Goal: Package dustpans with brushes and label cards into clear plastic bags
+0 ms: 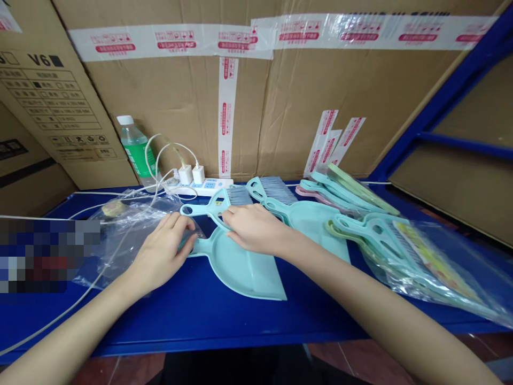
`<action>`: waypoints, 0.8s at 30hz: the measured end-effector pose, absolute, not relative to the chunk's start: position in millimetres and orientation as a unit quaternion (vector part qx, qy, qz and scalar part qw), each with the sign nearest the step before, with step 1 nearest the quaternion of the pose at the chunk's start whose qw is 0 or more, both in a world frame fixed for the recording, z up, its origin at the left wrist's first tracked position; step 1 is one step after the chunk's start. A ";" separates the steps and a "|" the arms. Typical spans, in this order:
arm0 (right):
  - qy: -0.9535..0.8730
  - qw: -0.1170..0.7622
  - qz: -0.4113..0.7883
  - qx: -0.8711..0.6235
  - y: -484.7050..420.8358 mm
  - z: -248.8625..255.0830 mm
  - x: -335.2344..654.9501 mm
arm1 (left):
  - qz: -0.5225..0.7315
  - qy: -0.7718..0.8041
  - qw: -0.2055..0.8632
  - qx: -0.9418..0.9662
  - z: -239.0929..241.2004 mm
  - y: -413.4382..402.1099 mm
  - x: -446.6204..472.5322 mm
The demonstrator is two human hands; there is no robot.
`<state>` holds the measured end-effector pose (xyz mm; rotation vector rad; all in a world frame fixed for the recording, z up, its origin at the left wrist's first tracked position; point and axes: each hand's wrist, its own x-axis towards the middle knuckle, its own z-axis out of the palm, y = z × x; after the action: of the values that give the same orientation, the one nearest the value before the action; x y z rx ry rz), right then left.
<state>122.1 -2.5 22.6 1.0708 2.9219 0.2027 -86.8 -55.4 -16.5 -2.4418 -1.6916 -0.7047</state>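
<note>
A light blue dustpan (244,267) lies flat on the blue table (208,321), its handle pointing left. My left hand (164,251) rests on that handle's end and on the edge of a clear plastic bag (124,235). My right hand (252,227) lies over a matching small brush (218,206), fingers pressing its handle against the pan. The brush bristles point toward the back wall.
A second blue dustpan and brush set (304,214) lies just right. Stacked sets (348,187) and bagged sets (417,262) fill the right side. A power strip (200,186) with chargers, white cables and a green bottle (138,152) stand at the back by cardboard boxes.
</note>
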 end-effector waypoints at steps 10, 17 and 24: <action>0.940 0.055 0.031 0.336 -18.7 24.4 138.0 | -0.242 -0.524 0.025 -0.816 -21.2 -55.3 -88.5; 0.943 0.048 0.011 0.329 -28.7 20.1 138.6 | -0.265 -0.493 -0.005 -0.829 -18.8 -58.8 -84.3; 0.946 0.003 0.017 0.324 -35.6 7.5 133.4 | -0.249 -0.447 -0.021 -0.859 -14.0 -59.2 -79.9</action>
<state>133.4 -35.6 7.5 1.0177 2.9662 0.0548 -79.9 -59.2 -14.0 -2.7348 -1.4214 -0.7941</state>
